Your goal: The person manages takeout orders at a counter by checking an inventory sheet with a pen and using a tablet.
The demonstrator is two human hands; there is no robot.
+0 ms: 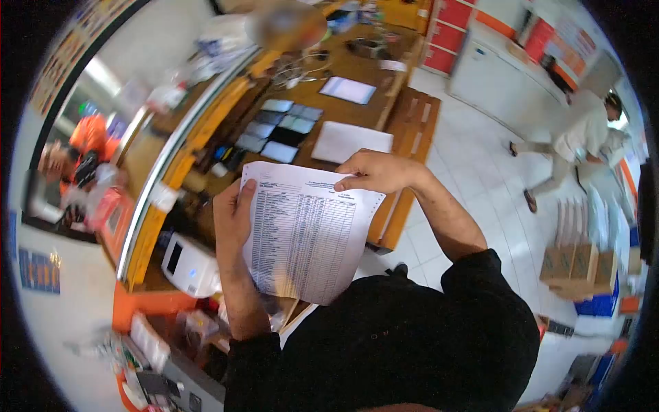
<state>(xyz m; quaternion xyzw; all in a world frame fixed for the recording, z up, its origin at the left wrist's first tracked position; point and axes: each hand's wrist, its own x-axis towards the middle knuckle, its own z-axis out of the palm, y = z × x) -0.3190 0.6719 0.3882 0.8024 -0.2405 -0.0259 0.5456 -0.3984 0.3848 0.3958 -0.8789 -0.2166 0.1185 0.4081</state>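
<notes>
A printed sheet of paper with a table of rows and columns is held up in front of my chest. My left hand grips its left edge, thumb on the printed face. At the top right corner, my right hand pinches the sheet with its thumb on the front; most of its fingers are behind the paper. Beyond the sheet, several phones lie in rows on the wooden table. A blank white sheet lies near my right hand.
A wooden bench runs along the table's right side. A white device stands at the lower left. Cardboard boxes sit on the tiled floor at right. One person is at the right, another in orange behind the counter glass.
</notes>
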